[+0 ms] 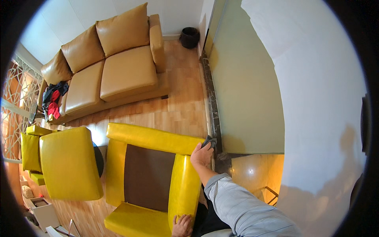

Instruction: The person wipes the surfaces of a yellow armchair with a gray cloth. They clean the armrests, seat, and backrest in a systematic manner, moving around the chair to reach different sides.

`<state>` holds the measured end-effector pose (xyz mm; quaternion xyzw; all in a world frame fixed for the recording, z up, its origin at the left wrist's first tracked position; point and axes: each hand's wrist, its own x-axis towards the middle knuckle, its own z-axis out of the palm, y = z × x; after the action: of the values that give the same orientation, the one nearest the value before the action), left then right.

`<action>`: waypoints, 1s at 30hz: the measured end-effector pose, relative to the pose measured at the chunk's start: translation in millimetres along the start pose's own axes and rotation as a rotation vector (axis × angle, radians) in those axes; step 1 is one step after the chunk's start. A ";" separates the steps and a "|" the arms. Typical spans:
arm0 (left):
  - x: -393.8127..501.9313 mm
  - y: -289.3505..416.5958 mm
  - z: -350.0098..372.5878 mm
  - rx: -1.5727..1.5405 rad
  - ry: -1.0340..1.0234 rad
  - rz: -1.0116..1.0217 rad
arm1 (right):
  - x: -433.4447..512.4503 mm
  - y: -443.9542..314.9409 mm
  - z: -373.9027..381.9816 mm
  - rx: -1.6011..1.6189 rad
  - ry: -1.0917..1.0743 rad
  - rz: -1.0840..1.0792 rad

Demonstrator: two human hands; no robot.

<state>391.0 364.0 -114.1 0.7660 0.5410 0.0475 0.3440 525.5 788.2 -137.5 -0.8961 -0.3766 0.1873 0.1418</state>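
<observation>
A yellow leather armchair [185,177] stands right in front of me, its brown seat base [148,177] bare of a cushion. My right hand [202,154] holds a dark grey cloth [209,142] at the far right corner of the chair's long top edge. Near the bottom of the view, my left hand [182,225] rests on the yellow arm nearest me, fingers spread, with nothing seen in it. A yellow padded part [136,219] lies just left of that hand.
A tan leather sofa [127,77] with clothes [54,99] on it stands beyond. To the left is another yellow chair with a large cushion [69,164]. A black bin [189,37] sits by the wall, and a marble-edged glass panel [245,89] runs along the right.
</observation>
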 end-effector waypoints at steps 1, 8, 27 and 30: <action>12.3 -4.2 -5.6 -0.054 0.100 -0.031 | 2.5 5.5 -1.4 -0.006 0.000 0.007; 211.9 -71.6 -135.6 0.042 0.688 -0.285 | -2.3 1.2 -3.3 0.018 0.003 -0.023; 443.8 -145.9 -272.9 0.124 0.142 0.098 | 146.2 110.8 135.2 0.879 -1.044 1.000; 457.5 -144.0 -270.3 0.096 0.117 0.129 | 168.7 118.6 155.2 0.819 -1.002 1.172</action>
<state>343.6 912.3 -129.2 0.8107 0.5114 0.0881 0.2710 639.5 848.4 -361.1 -0.6361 0.2238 0.7228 0.1510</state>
